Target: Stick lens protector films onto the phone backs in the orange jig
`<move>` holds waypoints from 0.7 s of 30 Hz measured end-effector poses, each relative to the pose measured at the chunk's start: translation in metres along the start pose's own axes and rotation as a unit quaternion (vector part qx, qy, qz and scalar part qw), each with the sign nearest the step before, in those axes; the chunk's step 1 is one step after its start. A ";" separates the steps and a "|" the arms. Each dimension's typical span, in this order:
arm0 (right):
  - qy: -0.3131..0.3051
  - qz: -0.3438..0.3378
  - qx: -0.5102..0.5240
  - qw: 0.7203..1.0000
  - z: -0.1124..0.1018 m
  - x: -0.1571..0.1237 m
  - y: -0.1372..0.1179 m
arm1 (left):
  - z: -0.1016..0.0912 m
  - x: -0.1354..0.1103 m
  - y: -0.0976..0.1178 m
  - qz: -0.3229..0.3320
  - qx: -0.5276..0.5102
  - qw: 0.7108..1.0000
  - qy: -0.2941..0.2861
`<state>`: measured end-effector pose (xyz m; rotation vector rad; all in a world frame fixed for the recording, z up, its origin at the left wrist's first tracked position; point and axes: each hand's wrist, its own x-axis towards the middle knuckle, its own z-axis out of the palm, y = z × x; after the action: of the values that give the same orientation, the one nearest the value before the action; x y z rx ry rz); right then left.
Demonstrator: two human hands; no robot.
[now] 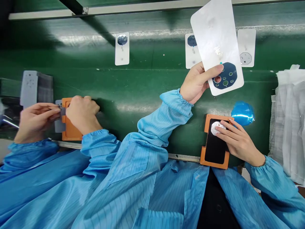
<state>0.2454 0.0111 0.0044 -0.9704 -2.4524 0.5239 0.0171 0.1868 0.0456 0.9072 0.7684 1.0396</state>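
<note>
My left hand (196, 79) is raised over the bench, pinching a white card (215, 35) by its lower left side. On the card's lower end is a dark blue octagonal cutout (230, 68) with several holes, and my thumb lies against its edge. My right hand (240, 143) rests on an orange fixture (216, 163), fingers stretched out and slightly apart. Inside the fixture lies a black phone-sized panel (214, 149). My fingertips touch a silvery patterned patch (215, 128) near the panel's top.
White cards (122, 57) (247, 39) lie at the back. A shiny blue piece of film (243, 114) sits beside the fixture. White cloth-like sheets (289, 127) are stacked right. At left, a co-worker's hands (82, 113) work over another orange fixture (68, 133), near stacked grey panels (30, 89).
</note>
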 end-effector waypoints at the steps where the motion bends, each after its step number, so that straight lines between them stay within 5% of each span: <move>1: 0.009 0.005 0.007 1.000 -0.002 0.002 -0.002 | -0.001 0.000 -0.002 0.010 0.022 1.000 -0.002; 3: 0.059 0.029 0.028 0.997 -0.009 0.010 -0.008 | 0.000 -0.002 -0.008 0.037 0.065 0.997 -0.003; 5: 0.173 0.088 0.044 0.980 -0.018 0.022 -0.015 | 0.004 -0.005 -0.018 0.061 0.097 0.993 0.000; 9: 0.353 0.234 0.039 0.905 -0.031 0.055 -0.020 | 0.020 -0.017 -0.037 0.081 0.128 0.988 -0.026; 14: 0.394 0.258 -0.005 0.882 -0.029 0.084 -0.007 | 0.038 -0.039 -0.045 0.098 0.150 0.981 -0.068; 21: 0.405 0.264 -0.029 0.875 -0.027 0.083 -0.002 | 0.042 -0.048 -0.048 0.138 0.197 0.967 -0.078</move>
<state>0.2043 0.0738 0.0499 -1.5161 -1.4517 0.1381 0.0562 0.1199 0.0258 1.4535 0.7414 1.0584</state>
